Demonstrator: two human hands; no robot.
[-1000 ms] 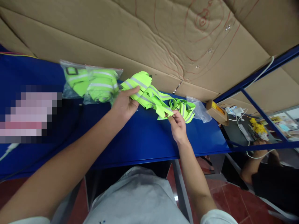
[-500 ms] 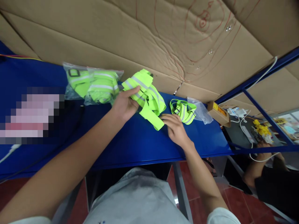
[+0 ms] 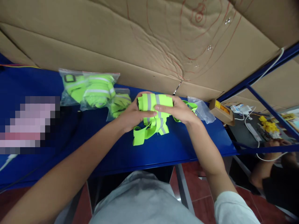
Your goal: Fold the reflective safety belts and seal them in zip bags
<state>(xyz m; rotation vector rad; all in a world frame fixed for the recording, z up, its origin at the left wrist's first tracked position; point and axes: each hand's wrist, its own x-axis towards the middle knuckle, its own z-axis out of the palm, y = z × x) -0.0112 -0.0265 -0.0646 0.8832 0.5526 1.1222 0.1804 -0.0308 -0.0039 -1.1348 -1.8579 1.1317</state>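
Between both hands is a neon-yellow reflective strap [image 3: 149, 102] with grey stripes, bundled into a roll. My left hand [image 3: 132, 116] grips its left side, thumb across the front. My right hand [image 3: 178, 109] clasps the right side, its thumb lying over the roll too. Loose strap ends hang below, above the blue table [image 3: 116, 146]. Behind my right hand lies another strap [image 3: 192, 105], partly hidden. To the left are clear zip bags [image 3: 98, 90] of similar straps, and a smaller bagged strap [image 3: 120, 104] sits right beside my left wrist.
An empty-looking clear bag [image 3: 203, 110] and a small cardboard box [image 3: 220, 112] stand at the right. Cardboard sheeting [image 3: 93, 40] rises behind the table. A blue frame bar [image 3: 271, 109] separates a neighbouring bench, where another person's hands [image 3: 275, 144] hold something yellow and white. A pixelated patch covers the left.
My right hand has moved up and left from the loose end onto the strap bundle. The bundle has come lower and is turned, now held between both hands.
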